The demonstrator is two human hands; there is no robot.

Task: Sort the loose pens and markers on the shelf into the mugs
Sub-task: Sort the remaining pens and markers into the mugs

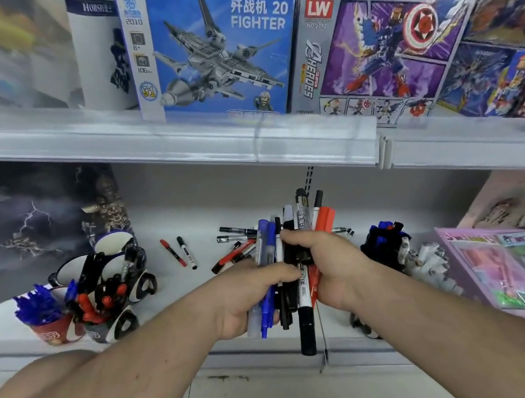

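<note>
Both of my hands grip one thick bundle of pens and markers (294, 263) above the shelf's front edge. My left hand (252, 291) holds its lower left side, my right hand (326, 257) wraps it from the right. The bundle mixes blue, black, red and white barrels. Loose markers (234, 243) lie on the white shelf (208, 298) behind my hands, and a red marker (173, 252) and a black-capped one (186, 252) lie further left. Several mugs (113, 293) at the left hold pens; a red mug (56, 332) holds blue ones.
A dark holder with blue and black pens (386, 244) and a row of white markers (428, 261) stand at the right. Pink packs (522, 263) lie at far right. The upper shelf edge (174, 137) with toy boxes hangs overhead. A dark poster (25, 221) leans at back left.
</note>
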